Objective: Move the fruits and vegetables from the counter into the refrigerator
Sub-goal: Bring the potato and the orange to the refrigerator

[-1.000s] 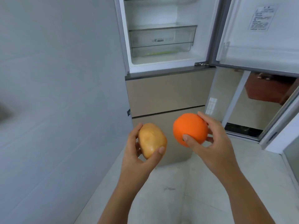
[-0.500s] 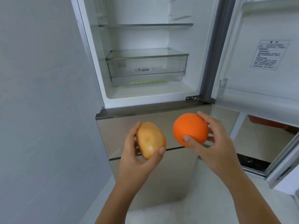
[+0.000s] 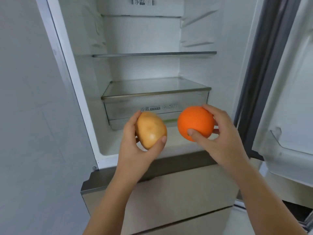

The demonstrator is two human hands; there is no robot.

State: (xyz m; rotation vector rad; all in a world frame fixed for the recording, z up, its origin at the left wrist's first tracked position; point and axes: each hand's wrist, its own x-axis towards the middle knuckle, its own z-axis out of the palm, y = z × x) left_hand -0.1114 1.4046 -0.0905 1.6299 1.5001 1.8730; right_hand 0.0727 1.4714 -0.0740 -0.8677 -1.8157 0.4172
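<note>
the left hand is closed around a potato, thumb on the near lower side and fingers wrapped behind, and the right hand is clamped on an orange in the same way, thumb pressed on the front and fingers curled over the far side. both are held in the air in front of the open refrigerator, just short of its lower opening, the potato to the left and the orange to the right, apart from each other.

inside, a glass shelf is seen higher up, and below it a clear crisper drawer under its glass cover; a bare white floor is left in front of the drawer. the open door stands to the right.

the orange is judged firm, round and moderately heavy, with a slightly waxy skin, so it is best cupped around its widest part, as it is now; it is likely to roll once set down. the potato is judged hard, dense and matt, not fragile, and is best gripped across its shorter width and laid on a long side.
</note>
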